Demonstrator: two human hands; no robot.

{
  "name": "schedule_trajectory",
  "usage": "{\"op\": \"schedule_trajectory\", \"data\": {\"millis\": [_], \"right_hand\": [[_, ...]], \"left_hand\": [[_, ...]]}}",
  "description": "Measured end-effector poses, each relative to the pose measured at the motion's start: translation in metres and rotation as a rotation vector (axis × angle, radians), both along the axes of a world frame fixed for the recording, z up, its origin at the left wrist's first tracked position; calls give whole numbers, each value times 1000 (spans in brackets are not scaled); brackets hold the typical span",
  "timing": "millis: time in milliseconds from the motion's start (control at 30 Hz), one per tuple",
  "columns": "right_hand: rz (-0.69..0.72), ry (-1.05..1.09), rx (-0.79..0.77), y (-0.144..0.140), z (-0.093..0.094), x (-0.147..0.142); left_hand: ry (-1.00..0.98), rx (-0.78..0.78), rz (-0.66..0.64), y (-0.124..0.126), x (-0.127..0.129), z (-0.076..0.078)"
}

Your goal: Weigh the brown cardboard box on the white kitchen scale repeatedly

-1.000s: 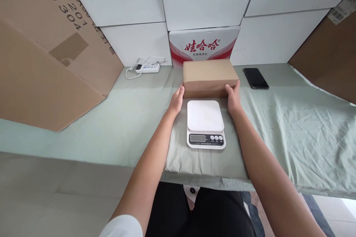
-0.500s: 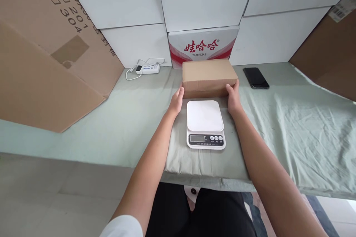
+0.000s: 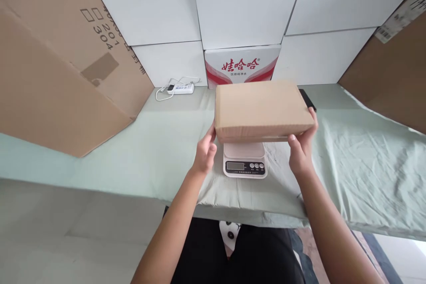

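A brown cardboard box is held up between my two hands, tilted a little, with its top face toward me. My left hand supports its left end, the thumb pointing up and the fingers partly hidden behind the side. At the right front corner, my right hand grips the box, thumb on the front and fingers around the end. Below the box lies a white kitchen scale. Its platform is largely covered from view by the box, while its display and several buttons show at the front.
Behind stand white panels and a white-and-red printed carton. A white power strip with a cord lies at back left. A black phone is partly hidden behind the box. Large cardboard sheets flank the green-clothed table.
Both hands have lifted the cardboard box off the table behind the scale and brought it nearer, over the scale. It now hides much of the platform and part of the phone.
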State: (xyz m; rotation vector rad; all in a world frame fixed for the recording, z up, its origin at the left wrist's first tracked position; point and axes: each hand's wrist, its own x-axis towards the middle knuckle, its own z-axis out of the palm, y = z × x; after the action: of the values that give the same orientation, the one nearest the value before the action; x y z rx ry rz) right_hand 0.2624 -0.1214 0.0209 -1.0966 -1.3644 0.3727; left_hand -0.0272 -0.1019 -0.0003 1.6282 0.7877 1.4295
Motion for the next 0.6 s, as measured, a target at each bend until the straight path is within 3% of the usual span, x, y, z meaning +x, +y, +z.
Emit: {"op": "schedule_trajectory", "data": {"millis": [100,233,500,600], "right_hand": [[-6,12,-36,-14,-19,2],[-3,33,-67,-12,-35,4],[16,97,-30,-14,-37,10],[32,150,-74,-15,-39,13]], "left_hand": [[-27,-51,5,-15,-2,-9],[-31,-71,17,-16,-4,-13],[-51,-128,111,-11,-8,-19],[-41,-134,76,-12,-7,-18]]}}
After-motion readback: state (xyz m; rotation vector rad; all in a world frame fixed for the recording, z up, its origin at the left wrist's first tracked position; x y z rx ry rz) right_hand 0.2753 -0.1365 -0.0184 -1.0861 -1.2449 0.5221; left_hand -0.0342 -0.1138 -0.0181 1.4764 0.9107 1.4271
